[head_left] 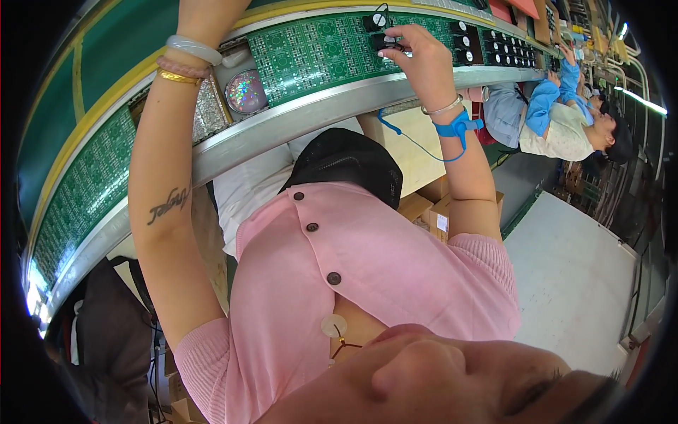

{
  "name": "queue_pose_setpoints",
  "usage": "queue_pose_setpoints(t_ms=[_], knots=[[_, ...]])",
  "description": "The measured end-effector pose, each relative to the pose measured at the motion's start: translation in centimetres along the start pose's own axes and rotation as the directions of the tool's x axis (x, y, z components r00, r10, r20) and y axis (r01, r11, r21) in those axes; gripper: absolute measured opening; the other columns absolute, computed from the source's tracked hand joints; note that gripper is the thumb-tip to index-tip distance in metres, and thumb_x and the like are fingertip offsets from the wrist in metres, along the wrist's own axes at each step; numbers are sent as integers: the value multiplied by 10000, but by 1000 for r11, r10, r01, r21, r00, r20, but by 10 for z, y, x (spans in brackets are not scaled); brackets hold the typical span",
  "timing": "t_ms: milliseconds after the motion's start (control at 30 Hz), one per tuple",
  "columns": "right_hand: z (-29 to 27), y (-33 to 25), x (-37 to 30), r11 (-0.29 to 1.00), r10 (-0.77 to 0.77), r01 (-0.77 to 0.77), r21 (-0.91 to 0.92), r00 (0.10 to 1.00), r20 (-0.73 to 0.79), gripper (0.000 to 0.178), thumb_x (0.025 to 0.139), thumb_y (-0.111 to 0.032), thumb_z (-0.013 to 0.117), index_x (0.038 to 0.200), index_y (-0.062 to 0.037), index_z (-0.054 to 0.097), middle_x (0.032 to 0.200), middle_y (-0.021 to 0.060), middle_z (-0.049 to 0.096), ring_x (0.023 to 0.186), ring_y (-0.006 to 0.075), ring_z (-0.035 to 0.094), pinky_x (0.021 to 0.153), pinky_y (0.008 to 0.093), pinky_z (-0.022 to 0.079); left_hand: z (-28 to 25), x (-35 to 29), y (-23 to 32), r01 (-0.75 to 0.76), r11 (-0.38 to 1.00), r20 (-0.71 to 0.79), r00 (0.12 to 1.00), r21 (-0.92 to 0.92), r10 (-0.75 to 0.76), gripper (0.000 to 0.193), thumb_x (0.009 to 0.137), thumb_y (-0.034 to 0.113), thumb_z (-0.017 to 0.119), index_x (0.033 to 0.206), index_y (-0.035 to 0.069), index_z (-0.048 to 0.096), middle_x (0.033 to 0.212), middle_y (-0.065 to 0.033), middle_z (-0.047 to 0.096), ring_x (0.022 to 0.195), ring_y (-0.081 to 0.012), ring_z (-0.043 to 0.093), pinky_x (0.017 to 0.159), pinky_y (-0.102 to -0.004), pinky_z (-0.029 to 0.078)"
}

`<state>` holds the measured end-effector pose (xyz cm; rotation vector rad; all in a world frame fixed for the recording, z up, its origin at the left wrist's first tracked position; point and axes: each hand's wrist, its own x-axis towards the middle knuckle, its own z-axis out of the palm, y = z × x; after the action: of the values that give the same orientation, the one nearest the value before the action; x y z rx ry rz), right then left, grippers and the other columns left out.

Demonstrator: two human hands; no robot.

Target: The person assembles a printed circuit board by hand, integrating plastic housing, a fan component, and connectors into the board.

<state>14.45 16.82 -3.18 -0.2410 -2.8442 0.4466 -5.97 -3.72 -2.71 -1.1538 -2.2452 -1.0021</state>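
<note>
My right hand (424,58) is closed in a pinch on a small black component (386,44) over a green circuit board panel (304,60). Just beyond it stands another round black part (376,22) with a thin dark wire looped above. My left hand (210,13) reaches to the far side of the line at the top edge. Its fingers fall outside the picture, so what they do is hidden. More black round parts with white tops (462,41) sit on the board to the right of my right hand.
A metal rail (318,101) borders the line on my side. A round glittery item (246,92) lies left of the board; another green panel (85,180) is farther left. A blue cord (417,143) hangs from my right wrist strap (459,126). Co-workers (565,131) sit at right.
</note>
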Motion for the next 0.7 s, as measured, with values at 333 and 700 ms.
queue_pose_setpoints(t_ms=[333, 700], knots=[[-8, -2, 14, 983, -116, 130, -132, 987, 111, 263, 701, -172, 770, 920, -59, 678, 835, 73, 643, 665, 219, 630, 597, 292, 498, -5, 5, -34, 600, 454, 357, 780, -659, -513, 260, 851, 86, 659, 1104, 32, 631, 918, -13, 663, 747, -92, 624, 594, -205, 471], [-7, 6, 19, 969, -191, 215, -120, 964, 184, 247, 719, -168, 749, 925, -57, 672, 884, 68, 648, 699, 233, 628, 623, 309, 502, -15, 5, -36, 468, -31, 444, 814, -883, -374, 284, 884, 173, 645, 1129, 36, 600, 926, -22, 658, 762, -99, 628, 607, -196, 488]])
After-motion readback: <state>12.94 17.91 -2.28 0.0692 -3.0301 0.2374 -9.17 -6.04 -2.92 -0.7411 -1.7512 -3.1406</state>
